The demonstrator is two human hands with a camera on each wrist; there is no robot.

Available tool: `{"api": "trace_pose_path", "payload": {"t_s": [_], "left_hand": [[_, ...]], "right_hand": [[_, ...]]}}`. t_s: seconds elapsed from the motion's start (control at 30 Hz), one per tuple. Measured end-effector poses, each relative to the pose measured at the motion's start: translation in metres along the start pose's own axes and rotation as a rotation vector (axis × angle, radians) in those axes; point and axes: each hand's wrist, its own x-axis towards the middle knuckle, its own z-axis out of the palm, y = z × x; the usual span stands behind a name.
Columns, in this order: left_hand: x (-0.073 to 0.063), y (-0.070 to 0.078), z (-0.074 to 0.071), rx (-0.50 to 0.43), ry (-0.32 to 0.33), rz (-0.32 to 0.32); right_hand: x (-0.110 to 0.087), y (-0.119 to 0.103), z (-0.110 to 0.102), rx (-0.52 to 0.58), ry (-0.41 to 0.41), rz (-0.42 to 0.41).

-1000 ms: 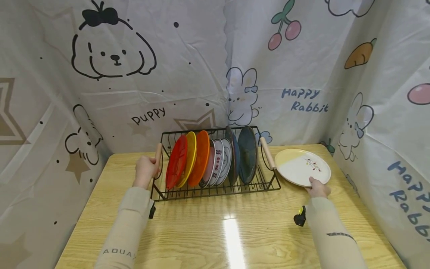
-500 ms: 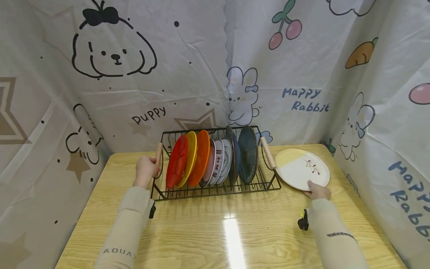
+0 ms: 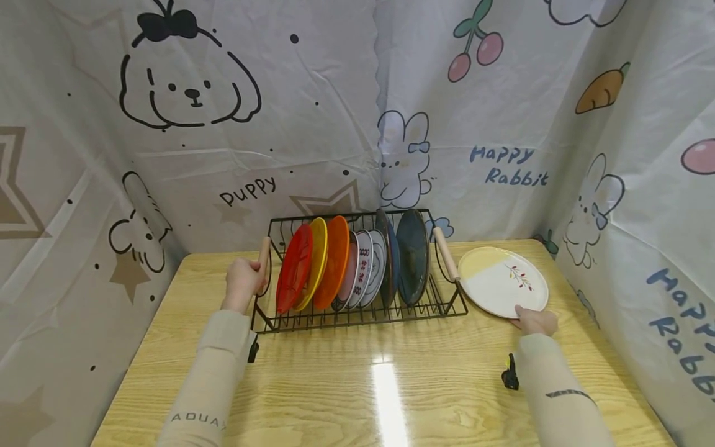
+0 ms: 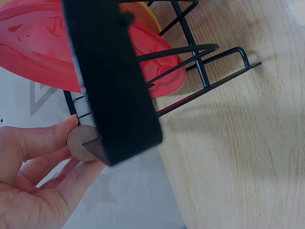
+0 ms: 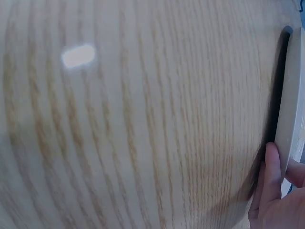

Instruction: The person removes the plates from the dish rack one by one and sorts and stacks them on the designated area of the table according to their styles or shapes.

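My left hand [image 3: 241, 282] holds the wooden handle [image 3: 264, 253] at the left end of a black wire dish rack [image 3: 357, 324]. In the left wrist view, the fingers and thumb curl round the handle's round end [image 4: 82, 145]. At the rack's right, a white and pale yellow plate [image 3: 494, 288] with a twig pattern lies nearly flat. My right hand [image 3: 537, 321] pinches its near rim, thumb on top; the fingers are under the rim in the right wrist view, where a dark gap shows between plate [image 5: 289, 105] and table.
Several plates stand upright in the rack: a red plate [image 3: 294, 267], a yellow plate [image 3: 317, 248], an orange plate [image 3: 337, 261], small patterned plates and a dark plate [image 3: 412, 257]. A second wooden handle [image 3: 445, 254] is beside the flat plate. Printed curtains [image 3: 324, 93] surround the wooden table [image 3: 318, 385].
My right hand has shifted a little right and toward me, still at the plate's near rim. The plate's near edge sits slightly lower in view. The left hand and rack have stayed put.
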Motion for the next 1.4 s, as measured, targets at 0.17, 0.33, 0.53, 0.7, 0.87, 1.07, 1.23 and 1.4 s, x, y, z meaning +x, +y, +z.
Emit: {"api": "trace_pose_path", "payload": {"t_s": [0.17,0.33,0.53,0.7,0.87,1.07,1.23,1.4], "left_hand": [[0.0004,0.0000,-0.0007,0.006,-0.008,-0.004],[0.0011,-0.0020,0.0001,0.007,0.000,-0.002],[0.0004,-0.0016,0.0013,-0.009,0.009,-0.005],[0.0002,-0.0008,0.0011,-0.006,0.010,-0.005],[0.0003,-0.0004,0.0015,-0.006,0.012,-0.009],[-0.0002,-0.0006,0.0011,-0.035,-0.001,-0.022],[0.0000,-0.0006,0.0016,-0.026,0.001,-0.019],[-0.0004,-0.0008,0.0010,-0.010,0.004,-0.016]], "right_hand": [[0.0016,0.0005,-0.0005,-0.047,0.032,-0.024],[0.0058,0.0018,0.0020,-0.150,0.078,-0.061],[0.0093,0.0037,0.0036,-0.255,0.119,-0.068],[0.0056,0.0039,0.0020,-0.291,0.114,-0.075],[0.0045,0.0038,-0.0015,-0.259,0.112,-0.086],[0.0040,0.0047,-0.0020,-0.202,0.084,-0.084],[0.0057,0.0060,-0.0023,-0.208,0.069,-0.102],[0.0095,0.0062,-0.0036,-0.236,0.055,-0.103]]}}
